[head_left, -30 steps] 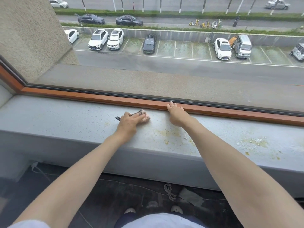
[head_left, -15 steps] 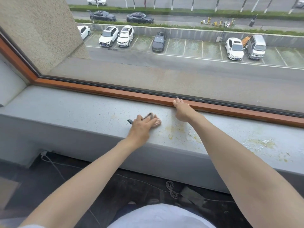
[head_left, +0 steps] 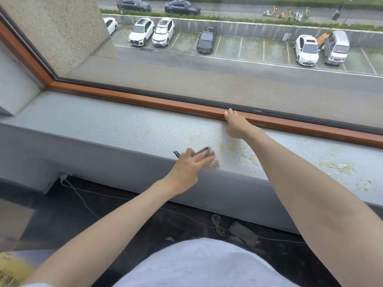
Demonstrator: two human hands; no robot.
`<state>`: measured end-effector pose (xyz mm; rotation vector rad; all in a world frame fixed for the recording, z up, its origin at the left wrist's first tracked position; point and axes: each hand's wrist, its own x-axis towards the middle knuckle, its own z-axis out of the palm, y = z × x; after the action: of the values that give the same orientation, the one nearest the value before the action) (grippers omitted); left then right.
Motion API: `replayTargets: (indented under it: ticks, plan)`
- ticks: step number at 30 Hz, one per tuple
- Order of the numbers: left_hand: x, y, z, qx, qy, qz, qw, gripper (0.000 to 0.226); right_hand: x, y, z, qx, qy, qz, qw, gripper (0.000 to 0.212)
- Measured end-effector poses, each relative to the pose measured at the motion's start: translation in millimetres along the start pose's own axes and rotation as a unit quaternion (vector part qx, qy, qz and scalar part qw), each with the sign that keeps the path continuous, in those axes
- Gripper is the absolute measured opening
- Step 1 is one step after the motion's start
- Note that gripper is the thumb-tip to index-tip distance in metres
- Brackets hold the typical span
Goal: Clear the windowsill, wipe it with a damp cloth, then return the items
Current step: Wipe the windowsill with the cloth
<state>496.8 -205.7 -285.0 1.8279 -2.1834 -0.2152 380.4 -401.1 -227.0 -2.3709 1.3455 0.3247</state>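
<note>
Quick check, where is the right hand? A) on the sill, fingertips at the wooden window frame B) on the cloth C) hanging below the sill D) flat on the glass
A: the right hand lies on the windowsill, fingertips at the wooden frame; the left hand presses the cloth.

The left hand [head_left: 189, 169] presses the cloth [head_left: 214, 162] onto the windowsill [head_left: 103, 129] at its front edge, with the right hand [head_left: 235, 126] behind it, against the window frame [head_left: 145, 100].

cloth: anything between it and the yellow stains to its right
Nothing visible: only bare windowsill separates the cloth under the left hand from the yellow stains. The right hand rests farther back, at the window frame.
</note>
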Motion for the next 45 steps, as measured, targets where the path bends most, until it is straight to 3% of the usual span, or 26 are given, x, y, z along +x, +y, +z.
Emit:
replayTargets:
  ticks: [3,4,7,9,11,14,15,16,18,20,21,26,28,29,33,34,35,38,40,41,44,45]
  plan:
    - [-9,-15,-3,0.041,-0.025,0.116,0.992,0.079,-2,-2,1,-0.005,0.0,-0.002,1.0,0.066]
    - [-9,-21,-9,0.05,-0.041,0.097,0.993,0.08,-2,-2,2,-0.006,-0.002,-0.002,1.0,0.066]
    - [1,-27,-19,0.054,-0.021,-0.106,0.993,0.077,-2,-4,2,-0.004,-0.004,-0.002,1.0,0.067]
    - [6,-11,-21,0.052,-0.02,-0.148,0.987,0.078,-2,-8,3,-0.008,-0.001,0.001,1.0,0.066]
    - [2,6,-9,0.038,-0.033,-0.078,0.996,0.082,-3,-10,2,-0.01,-0.005,0.001,1.0,0.065]
    - [-10,17,-3,0.01,-0.038,0.14,0.989,0.08,-7,-11,-1,-0.011,-0.005,0.001,1.0,0.066]
    - [-9,14,-4,0.004,-0.022,0.176,0.984,0.078,-9,-10,-1,-0.014,-0.004,0.0,1.0,0.066]
    - [-5,9,-6,-0.006,0.009,0.171,0.985,0.078,-11,-9,-1,-0.017,-0.003,-0.001,1.0,0.066]
    - [6,-6,-10,-0.035,0.07,0.069,0.995,0.074,-13,-7,2,-0.016,-0.003,0.0,1.0,0.066]
    - [13,-25,-9,-0.031,0.063,-0.04,0.997,0.069,-14,-7,5,-0.018,-0.004,0.001,1.0,0.066]
    - [11,-30,-6,-0.019,0.049,-0.046,0.998,0.069,-14,-9,7,-0.018,-0.005,0.0,1.0,0.066]
    - [-2,0,-1,-0.04,-0.043,0.158,0.986,0.076,-17,-10,5,-0.007,-0.013,-0.011,1.0,0.066]
    - [9,-2,-9,-0.055,-0.044,0.185,0.98,0.07,-21,-9,4,-0.01,-0.018,-0.014,1.0,0.065]
    - [19,-11,-12,-0.06,-0.027,0.157,0.985,0.067,-21,-8,2,-0.014,-0.019,-0.016,1.0,0.065]
    - [55,-32,-19,-0.006,0.016,-0.111,0.994,0.061,-29,-6,4,-0.046,-0.002,-0.018,0.999,0.067]
    - [57,-26,-18,0.006,0.011,-0.122,0.993,0.061,-30,-7,4,-0.049,-0.001,-0.016,0.999,0.067]
    - [56,-19,-13,0.002,0.015,-0.091,0.996,0.062,-31,-8,4,-0.049,-0.005,-0.016,0.999,0.067]
    - [48,-16,0,-0.05,-0.008,0.104,0.993,0.071,-32,-5,-1,-0.037,-0.015,-0.023,0.999,0.067]
    - [58,-28,-8,-0.057,-0.041,0.159,0.985,0.075,-36,3,-6,-0.038,-0.016,-0.03,0.999,0.07]
    - [65,-35,-13,-0.065,-0.037,0.13,0.989,0.075,-37,6,-7,-0.038,-0.016,-0.033,0.999,0.071]
    - [88,-47,-28,-0.021,0.023,-0.104,0.994,0.072,-36,5,-15,-0.028,-0.016,-0.038,0.999,0.073]
    - [92,-43,-28,0.0,0.025,-0.14,0.99,0.071,-34,6,-17,-0.03,-0.013,-0.038,0.999,0.073]
